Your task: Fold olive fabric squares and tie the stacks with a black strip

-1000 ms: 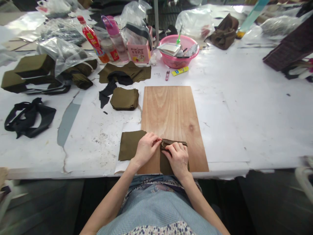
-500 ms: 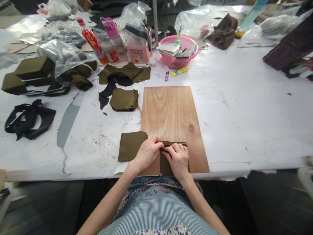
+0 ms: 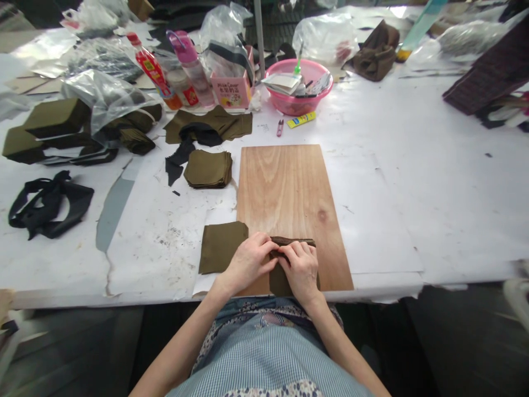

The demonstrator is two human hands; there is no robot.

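A dark olive-brown fabric piece [image 3: 281,280] lies at the near end of the wooden board [image 3: 285,193], its far edge turned into a narrow fold. My left hand [image 3: 250,259] pinches that folded edge at its left part, thumb and fingers together. Close beside it, my right hand [image 3: 301,268] grips the same edge with bent fingers and covers much of the cloth. The fingertips of both hands nearly meet. To the left of my left hand sits a flat olive fabric piece [image 3: 222,248], partly over the board's edge.
A stack of olive pieces [image 3: 209,169] lies left of the board, with black scraps [image 3: 176,162] beside it. Beyond stand a pink basin [image 3: 300,88], thread snips [image 3: 280,128], a yellow tube [image 3: 301,120] and bottles [image 3: 155,71]. Black straps [image 3: 53,204] lie far left.
My left thumb has moved down and away from the fold a little, while its fingers stay at the edge. The right hand and the fabric stay almost where they were.
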